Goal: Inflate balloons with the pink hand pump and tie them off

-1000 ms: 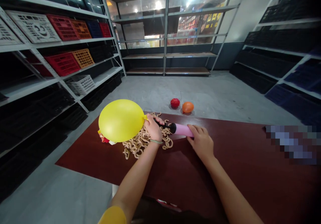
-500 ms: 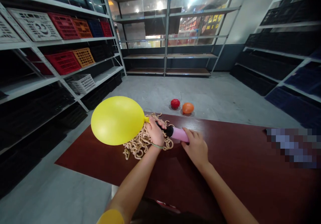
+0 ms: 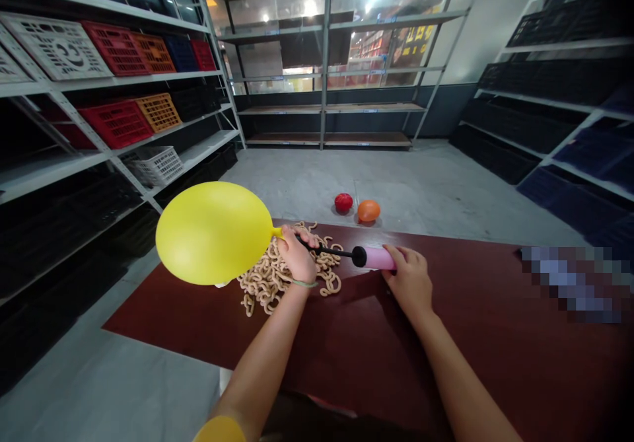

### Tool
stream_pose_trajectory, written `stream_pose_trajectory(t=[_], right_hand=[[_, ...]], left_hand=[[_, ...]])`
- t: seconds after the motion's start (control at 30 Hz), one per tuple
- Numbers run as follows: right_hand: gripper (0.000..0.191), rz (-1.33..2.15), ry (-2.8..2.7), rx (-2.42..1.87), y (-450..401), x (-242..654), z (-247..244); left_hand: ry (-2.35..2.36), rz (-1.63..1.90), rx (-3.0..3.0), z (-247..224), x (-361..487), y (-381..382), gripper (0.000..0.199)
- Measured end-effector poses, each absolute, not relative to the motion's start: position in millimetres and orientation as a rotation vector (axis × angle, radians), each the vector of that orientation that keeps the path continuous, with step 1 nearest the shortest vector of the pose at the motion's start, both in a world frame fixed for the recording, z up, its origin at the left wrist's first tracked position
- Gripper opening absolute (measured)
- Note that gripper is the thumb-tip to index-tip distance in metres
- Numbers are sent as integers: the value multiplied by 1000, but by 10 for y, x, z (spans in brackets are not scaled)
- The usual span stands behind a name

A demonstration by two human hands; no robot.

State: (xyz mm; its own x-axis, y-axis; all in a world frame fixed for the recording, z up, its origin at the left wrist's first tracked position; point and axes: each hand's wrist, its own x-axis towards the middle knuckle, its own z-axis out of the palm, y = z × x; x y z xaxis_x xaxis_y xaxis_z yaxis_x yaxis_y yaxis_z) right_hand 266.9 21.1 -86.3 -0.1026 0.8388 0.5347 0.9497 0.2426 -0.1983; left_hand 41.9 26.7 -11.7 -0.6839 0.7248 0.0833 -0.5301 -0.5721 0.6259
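On our dark red tabletop (image 3: 317,323), our left hand (image 3: 297,257) pinches the neck of a yellow balloon (image 3: 212,233) around the nozzle of a pink pump (image 3: 379,257). The pump lies nearly level, pointing left, and our right hand (image 3: 409,277) curls around its barrel. Beige chain (image 3: 270,283) lies under the balloon. Beyond, a red balloon (image 3: 343,202) and an orange balloon (image 3: 368,211) sit on the concrete floor (image 3: 421,191) before metal shelves (image 3: 324,108).

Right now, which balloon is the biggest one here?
The yellow balloon, held in the left hand; the small red balloon and orange balloon lie on the floor.
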Motion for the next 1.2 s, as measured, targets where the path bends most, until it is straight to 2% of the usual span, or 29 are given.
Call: stream_pose_trajectory(t=[0.27,0.57,0.73,0.9,1.2], right_hand=[[59,-180,-2228,-1448,-65,2170,-738],[52,-274,-2086,-1565,211,2742,-812],[52,-303,-2023,-1623,118,2528,-762],[53,-176,-2162,-1446,-31,2198,-710],[51,-235,-2132,-1487,178,2624,-816]], left_hand=[[848,2126,509,-295,498,278,40],[814,2197,453,-228,407,310,33],[790,2259,426,-166,407,284,30],[841,2175,469,-254,535,271,36],[821,2218,484,-194,428,312,31]])
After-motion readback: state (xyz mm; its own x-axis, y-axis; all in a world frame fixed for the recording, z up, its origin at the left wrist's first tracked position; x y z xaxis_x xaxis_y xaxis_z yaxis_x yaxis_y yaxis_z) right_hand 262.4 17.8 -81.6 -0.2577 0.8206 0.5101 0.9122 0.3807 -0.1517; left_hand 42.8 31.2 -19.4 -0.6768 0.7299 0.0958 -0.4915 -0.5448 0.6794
